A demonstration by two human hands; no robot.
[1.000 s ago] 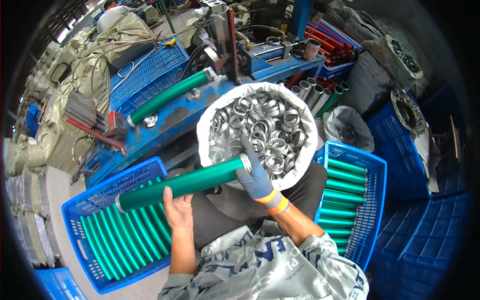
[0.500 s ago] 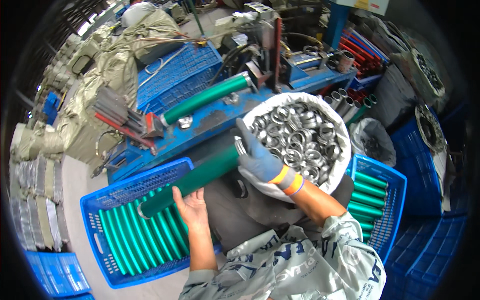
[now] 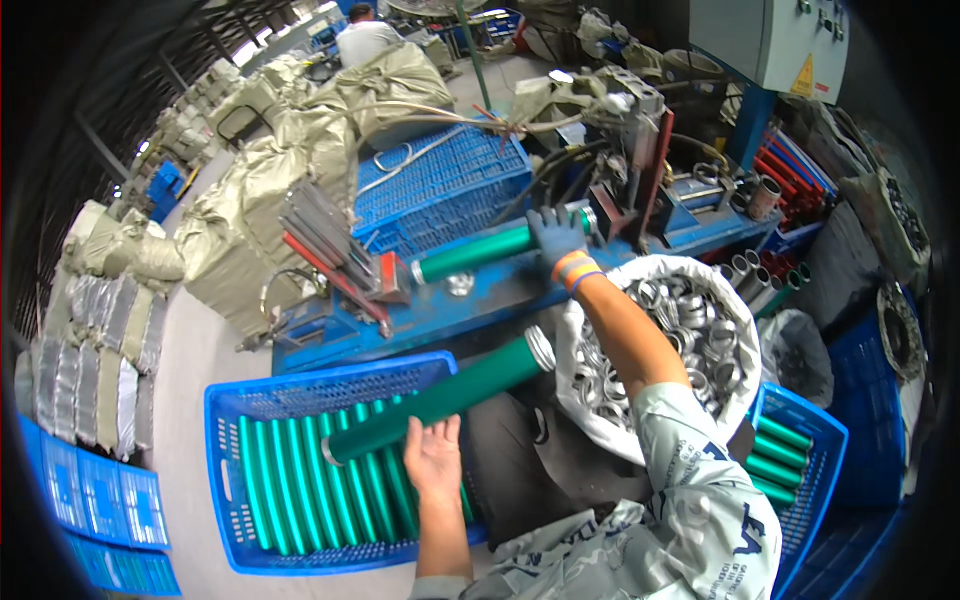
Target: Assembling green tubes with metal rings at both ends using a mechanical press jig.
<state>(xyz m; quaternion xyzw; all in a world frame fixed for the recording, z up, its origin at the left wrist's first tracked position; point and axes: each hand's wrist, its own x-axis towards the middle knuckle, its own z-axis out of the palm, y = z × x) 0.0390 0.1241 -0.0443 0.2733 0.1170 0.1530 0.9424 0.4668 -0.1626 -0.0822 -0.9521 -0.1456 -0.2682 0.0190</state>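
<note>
My bare left hand supports a green tube from below, fingers curled against its underside. That tube slants up to the right, and a silvery metal ring sits at its upper end. Its lower end hangs over a blue crate of green tubes. Farther off, my right hand, in a grey-blue glove with an orange cuff, grips a second green tube near its right end. This second tube lies along the blue machine bench, between a red-edged fixture at the left and a metal block at the right.
A white sack full of metal rings stands right of my knees. Behind it is another blue crate of green tubes. Bulging beige sacks and a blue plastic crate lie beyond the bench. A person sits far off.
My right hand has left the ringed end of the near tube and reached up to the tube on the bench. My left hand still holds the near tube. The view has shifted.
</note>
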